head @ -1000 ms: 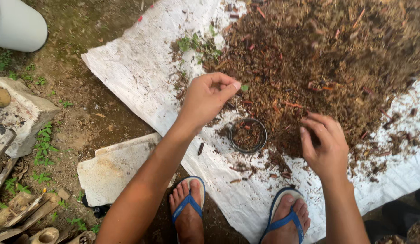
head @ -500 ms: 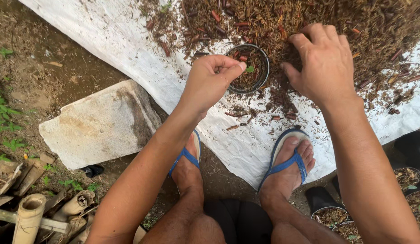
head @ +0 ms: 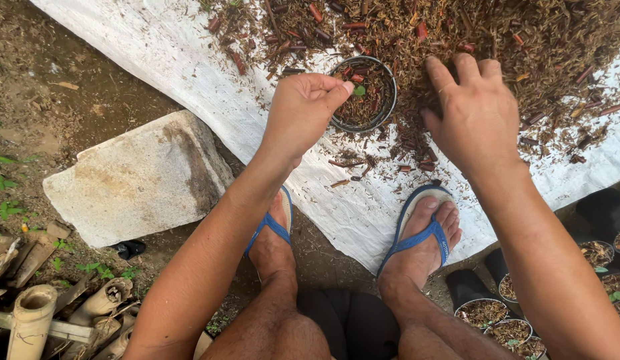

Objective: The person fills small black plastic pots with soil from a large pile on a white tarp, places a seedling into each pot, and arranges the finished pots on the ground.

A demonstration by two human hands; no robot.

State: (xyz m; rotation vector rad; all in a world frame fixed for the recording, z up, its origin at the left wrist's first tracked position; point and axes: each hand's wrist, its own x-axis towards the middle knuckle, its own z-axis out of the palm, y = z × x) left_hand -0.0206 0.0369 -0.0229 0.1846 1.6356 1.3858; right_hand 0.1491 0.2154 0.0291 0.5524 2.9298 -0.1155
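- Squatting over the work, a person in blue flip-flops is looking down at a small round black plastic pot (head: pixel 362 93) that is standing upright on a white woven plastic sheet (head: pixel 190 73), at the near edge of a heap of brown shredded bark and husk mulch (head: pixel 523 40).
- The pot is sitting nearly full of the same brown mulch, with a tiny green seedling leaf (head: pixel 358 90) showing near its left rim.
- The left hand (head: pixel 302 110) is hovering at the pot's left rim with fingers curled and thumb and fingertips pinched together just beside the leaf; whether anything is pinched between them cannot be told.
- The right hand (head: pixel 473 110) is lying palm down on the mulch just right of the pot, fingers held loosely apart and pressing into the loose material, gripping nothing that shows.
- The sheet is keeping the mulch off the bare soil, and the pot is standing close against the heap, which looks convenient for hand filling.
- More black pots filled with mulch (head: pixel 503 320) are standing in the lower right corner, beside the right leg.
- A flat pale stone slab (head: pixel 136 180) is lying on the ground to the left, with cut bamboo pieces (head: pixel 36 313) beyond it.
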